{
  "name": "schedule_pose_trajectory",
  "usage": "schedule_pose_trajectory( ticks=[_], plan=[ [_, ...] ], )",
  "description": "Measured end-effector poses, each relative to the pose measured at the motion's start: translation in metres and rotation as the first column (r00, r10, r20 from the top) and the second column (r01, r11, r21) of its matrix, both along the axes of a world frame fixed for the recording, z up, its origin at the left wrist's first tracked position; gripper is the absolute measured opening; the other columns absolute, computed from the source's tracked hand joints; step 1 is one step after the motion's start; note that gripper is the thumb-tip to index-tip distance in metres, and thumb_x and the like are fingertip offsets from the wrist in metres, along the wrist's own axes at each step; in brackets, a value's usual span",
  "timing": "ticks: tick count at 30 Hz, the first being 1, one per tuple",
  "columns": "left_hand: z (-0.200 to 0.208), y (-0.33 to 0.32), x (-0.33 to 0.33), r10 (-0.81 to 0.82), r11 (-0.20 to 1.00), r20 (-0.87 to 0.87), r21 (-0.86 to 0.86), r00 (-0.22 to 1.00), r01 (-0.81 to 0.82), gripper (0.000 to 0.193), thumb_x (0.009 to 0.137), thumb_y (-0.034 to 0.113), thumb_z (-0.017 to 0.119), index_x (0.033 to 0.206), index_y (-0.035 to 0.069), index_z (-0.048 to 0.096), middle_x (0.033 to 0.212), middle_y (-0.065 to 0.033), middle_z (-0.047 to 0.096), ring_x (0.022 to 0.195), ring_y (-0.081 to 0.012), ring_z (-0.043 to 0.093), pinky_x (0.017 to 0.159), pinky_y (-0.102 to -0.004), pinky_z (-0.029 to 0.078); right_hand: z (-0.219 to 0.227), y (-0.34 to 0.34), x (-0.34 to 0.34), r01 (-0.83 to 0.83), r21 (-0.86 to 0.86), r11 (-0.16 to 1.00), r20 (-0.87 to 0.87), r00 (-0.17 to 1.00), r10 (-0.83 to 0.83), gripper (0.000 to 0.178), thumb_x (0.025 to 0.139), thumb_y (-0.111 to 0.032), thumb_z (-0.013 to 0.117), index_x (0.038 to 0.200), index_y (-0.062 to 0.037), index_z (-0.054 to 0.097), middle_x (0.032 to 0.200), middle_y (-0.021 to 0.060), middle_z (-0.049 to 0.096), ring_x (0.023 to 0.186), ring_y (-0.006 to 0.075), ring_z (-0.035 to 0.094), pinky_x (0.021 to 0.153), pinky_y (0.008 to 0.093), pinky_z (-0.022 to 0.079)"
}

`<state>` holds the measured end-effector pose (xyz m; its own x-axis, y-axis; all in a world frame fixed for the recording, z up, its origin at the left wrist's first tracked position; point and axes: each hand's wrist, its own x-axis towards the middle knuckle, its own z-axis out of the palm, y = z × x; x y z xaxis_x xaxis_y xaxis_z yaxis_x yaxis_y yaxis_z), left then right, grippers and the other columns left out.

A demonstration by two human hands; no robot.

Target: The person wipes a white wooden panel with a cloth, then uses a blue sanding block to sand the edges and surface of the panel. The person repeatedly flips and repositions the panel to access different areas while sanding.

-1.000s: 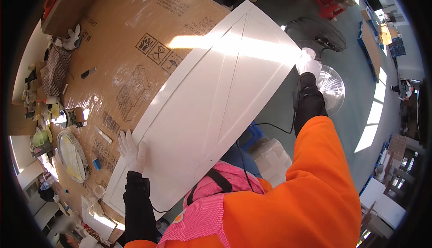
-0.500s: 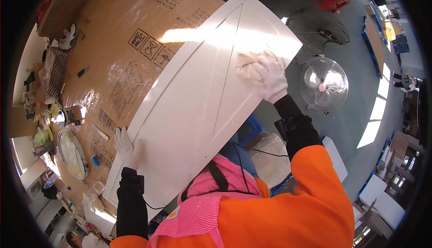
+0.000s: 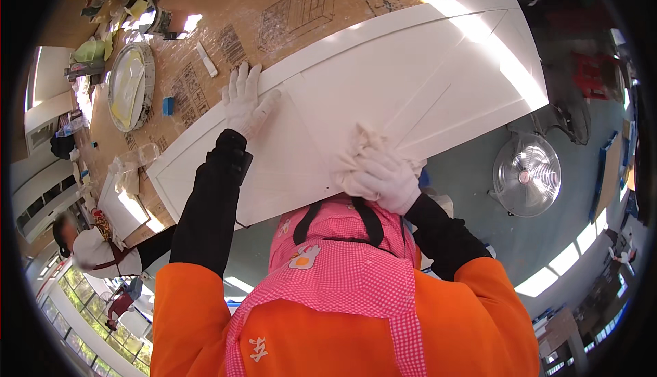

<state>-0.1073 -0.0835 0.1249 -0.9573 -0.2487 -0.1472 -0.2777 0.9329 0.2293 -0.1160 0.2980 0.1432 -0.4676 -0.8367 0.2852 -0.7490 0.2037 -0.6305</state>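
A large white panel (image 3: 404, 62) with shallow grooves lies slanted across the view, its near edge close to my apron. My right hand (image 3: 387, 180), in a white glove, presses a crumpled cream cloth (image 3: 363, 146) against the panel near that edge. The fingers bend over the cloth and partly hide it. Further left, my gloved left hand (image 3: 248, 101) rests flat by the panel's far edge with its fingers stretched, holding nothing. A bright strip of sunlight crosses the panel's right end.
Cardboard (image 3: 287, 55) under clear film covers the table beyond the panel. On it are a round tray (image 3: 149, 86), a small blue block (image 3: 168, 106) and a white-handled tool (image 3: 207, 59). A floor fan (image 3: 525, 175) stands at right; a co-worker (image 3: 102, 257) is at left.
My right hand has brought the cloth from the panel's far right part back to its near edge. My left hand still lies along the far edge. The whole view has turned.
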Motion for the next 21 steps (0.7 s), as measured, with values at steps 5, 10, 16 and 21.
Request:
schedule_pose_trajectory(
  ticks=[5,10,16,21],
  plan=[
    [0.028,-0.013,0.039,0.003,0.995,-0.097,0.104,0.995,0.007,0.067,0.098,0.049,0.057,0.150,0.009,0.044,0.159,-0.0198,0.037,0.149,-0.0421,0.028,0.121,-0.0531,0.021,0.023,-0.029,-0.008,-0.148,-0.006,0.989,0.395,0.908,0.138,0.032,0.075,-0.009,0.073,0.106,-0.0120,0.071,0.105,0.0113,0.068,0.094,0.0314,0.067,0.081,0.0399,0.056],
    [0.100,0.021,0.188,0.204,0.495,0.434,0.727,0.877,-0.475,0.038,0.101,0.032,0.055,0.118,0.000,0.067,0.104,-0.0070,0.073,0.097,-0.0168,0.066,0.079,-0.0279,0.050,0.021,0.041,-0.107,0.690,0.266,0.673,0.147,0.661,-0.736,0.040,0.086,-0.010,0.070,0.125,-0.0077,0.067,0.110,0.0147,0.066,0.092,0.0307,0.068,0.079,0.0382,0.056],
    [0.035,0.061,0.349,0.231,-0.538,0.861,0.501,0.453,-0.678,0.043,0.105,0.042,0.052,0.127,0.005,0.060,0.135,-0.0143,0.060,0.105,-0.0143,0.064,0.078,-0.0295,0.054,-0.005,-0.048,-0.048,0.483,0.362,0.797,-0.342,0.864,-0.369,0.048,0.085,-0.019,0.073,0.131,-0.0093,0.061,0.125,0.0141,0.056,0.113,0.0373,0.054,0.092,0.0460,0.049],
    [0.008,0.073,0.306,0.383,-0.856,0.851,0.474,0.360,-0.209,0.044,0.107,0.037,0.049,0.136,0.005,0.055,0.141,-0.0125,0.058,0.116,-0.0238,0.062,0.074,-0.0288,0.057,0.046,-0.091,0.053,-0.612,0.168,0.773,0.689,0.633,0.353,0.017,0.095,-0.018,0.060,0.082,-0.0066,0.063,0.087,0.0157,0.064,0.083,0.0340,0.064,0.079,0.0408,0.052]
  ],
)
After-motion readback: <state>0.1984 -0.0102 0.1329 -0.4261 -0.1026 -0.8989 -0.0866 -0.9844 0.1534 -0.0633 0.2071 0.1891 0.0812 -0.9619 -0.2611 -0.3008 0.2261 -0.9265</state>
